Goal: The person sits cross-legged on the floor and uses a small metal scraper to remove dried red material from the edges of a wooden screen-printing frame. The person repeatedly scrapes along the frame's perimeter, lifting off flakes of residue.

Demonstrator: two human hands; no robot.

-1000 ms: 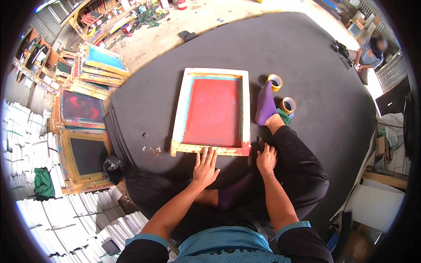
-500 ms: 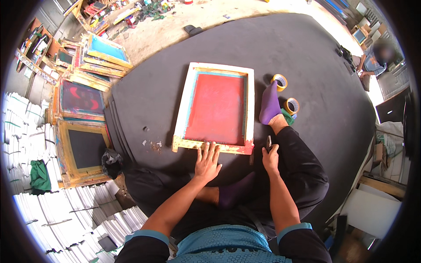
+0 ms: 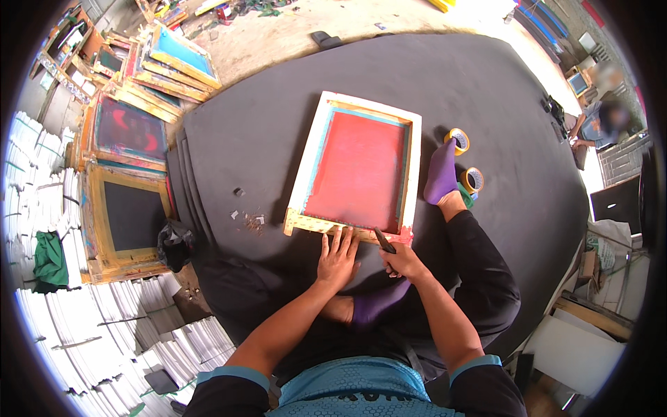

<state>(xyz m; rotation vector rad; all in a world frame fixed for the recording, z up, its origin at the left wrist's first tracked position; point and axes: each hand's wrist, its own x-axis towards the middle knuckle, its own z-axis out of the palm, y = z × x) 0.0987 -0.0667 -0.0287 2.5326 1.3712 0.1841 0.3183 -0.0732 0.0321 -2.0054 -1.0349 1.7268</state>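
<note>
In front of me lies a wooden screen-printing frame (image 3: 313, 163) with red mesh (image 3: 358, 167) and blue-green strips along its inner edges. My left hand (image 3: 338, 258) rests open on the frame's near bar, its fingers stretched out over the wood. A slim dark hand tool (image 3: 384, 241) is in my right hand (image 3: 405, 262), whose fingers are wrapped round it. Its tip points at the near bar, towards the right corner; whether it touches the wood I cannot tell. The tool's exact kind is unclear.
Two yellow tape rolls (image 3: 472, 181) sit by my purple-socked foot (image 3: 440, 174). Small scraps (image 3: 254, 222) lie left of the frame on the dark mat (image 3: 257, 153). More frames (image 3: 132, 139) and paper stacks (image 3: 104, 333) stand at left. A person (image 3: 601, 125) sits far right.
My right hand has moved left with the tool, from beside the frame to its near bar. My left hand stays on that bar. The whole view has shifted slightly.
</note>
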